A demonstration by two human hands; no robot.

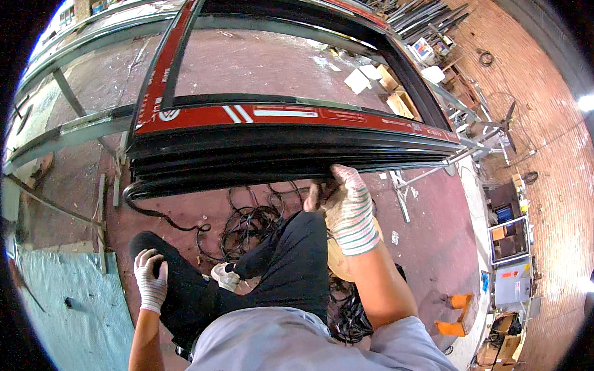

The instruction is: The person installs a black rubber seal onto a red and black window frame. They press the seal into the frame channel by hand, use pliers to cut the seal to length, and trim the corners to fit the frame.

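Observation:
A black rectangular window frame [279,145] with red printed film [201,115] lies across supports in front of me. My right hand [336,195], in a striped knit glove with bare fingertips, is at the frame's near lower edge, right of its middle. Its fingers are curled together there, and what they pinch is hidden. A thin black strip [155,213] loops down from the frame's near left corner toward a tangled coil of black strip [246,226] on the floor. Resting on my left knee, my gloved left hand [151,280] holds nothing, with its thumb apart.
Grey metal rails [70,128] carry the frame and stretch left. A teal sheet [70,302] covers floor at lower left. More black strip [351,312] lies beside my seat. Right are an orange bracket [459,315], a pedestal fan [508,124] and a grey box [513,284] along a brick wall.

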